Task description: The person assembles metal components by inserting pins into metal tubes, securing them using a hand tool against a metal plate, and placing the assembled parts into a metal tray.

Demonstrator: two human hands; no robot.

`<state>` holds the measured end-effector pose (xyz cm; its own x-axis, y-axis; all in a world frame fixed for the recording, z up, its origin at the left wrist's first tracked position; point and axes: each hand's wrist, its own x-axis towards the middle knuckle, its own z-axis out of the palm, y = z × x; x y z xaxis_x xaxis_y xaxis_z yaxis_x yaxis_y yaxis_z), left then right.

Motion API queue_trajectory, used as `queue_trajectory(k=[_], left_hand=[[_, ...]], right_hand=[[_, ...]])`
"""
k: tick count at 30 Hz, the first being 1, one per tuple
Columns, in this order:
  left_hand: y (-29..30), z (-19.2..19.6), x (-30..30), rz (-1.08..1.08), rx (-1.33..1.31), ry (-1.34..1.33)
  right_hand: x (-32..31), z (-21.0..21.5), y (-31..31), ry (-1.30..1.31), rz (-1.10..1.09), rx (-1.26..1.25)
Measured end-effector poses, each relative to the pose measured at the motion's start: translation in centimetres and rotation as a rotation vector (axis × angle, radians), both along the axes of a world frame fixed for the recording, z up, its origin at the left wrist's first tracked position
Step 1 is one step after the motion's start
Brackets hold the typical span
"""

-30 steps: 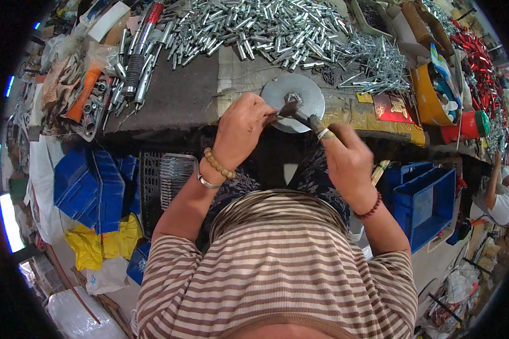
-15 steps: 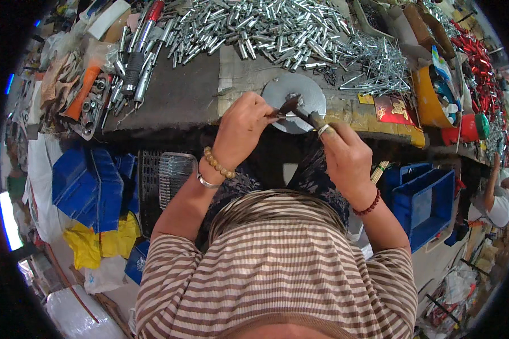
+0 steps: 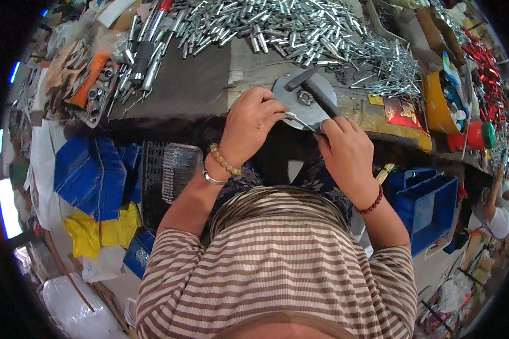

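My left hand (image 3: pixel 250 121) is pinched on a short, thin silver metal rod (image 3: pixel 301 120) that slants toward my right hand. In my right hand (image 3: pixel 348 150) is the dark handle of a small hammer (image 3: pixel 321 96), its head pointing away from me. My right thumb and fingers also come up to the rod's other end; whether they grip it is hard to tell. Beneath the hammer lies a round grey metal plate (image 3: pixel 283 93), with a small raised fitting (image 3: pixel 306 98) near its middle. Both hands are at the bench's front edge.
Silver metal tubes (image 3: pixel 260 25) heap across the far bench, beside thin pins (image 3: pixel 390 62). Orange-handled tool (image 3: pixel 90 82) lies left; yellow container (image 3: pixel 438 101) and red can (image 3: pixel 469 135) stand right. Blue bins (image 3: pixel 427 206) sit below. A person (image 3: pixel 497 214) is at far right.
The hammer head has moved away from my left fingers and now points farther forward over the plate. The silver rod shows between my hands. The whole view has shifted slightly.
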<state>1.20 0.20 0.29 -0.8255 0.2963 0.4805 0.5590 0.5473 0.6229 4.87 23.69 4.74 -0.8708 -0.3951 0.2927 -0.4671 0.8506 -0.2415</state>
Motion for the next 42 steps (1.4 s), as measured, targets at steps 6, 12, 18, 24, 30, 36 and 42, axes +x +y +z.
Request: queue_trajectory(k=[6,12,18,24,30,36,42], left_hand=[[1.9,-0.7,3.3,0.209,0.327,-0.18],[2.7,-1.1,4.8,0.089,0.798,-0.732],[1.3,-1.2,6.1,0.162,0.876,-0.679],[-4.7,-3.2,8.3,0.45,0.898,-0.554],[-16.3,-16.6,15.5,1.125,0.919,-0.514],[-23.8,-24.7,18.4,1.42,0.809,-0.718],[-25.8,-26.6,16.4,1.531,0.484,-0.649]], right_hand=[[1.3,-1.2,-0.7,-0.41,-0.075,-0.424],[2.4,-2.4,-2.0,-0.916,-0.133,-0.855],[3.3,-2.8,-4.3,-0.905,-0.055,-0.76],[4.0,-3.5,-4.7,-1.02,0.023,-0.781],[4.0,-4.5,-5.3,-1.176,-0.023,-0.754],[4.0,-5.6,-5.9,-1.216,-0.003,-0.766],[4.0,-5.5,-6.1,-1.207,-0.014,-0.708]])
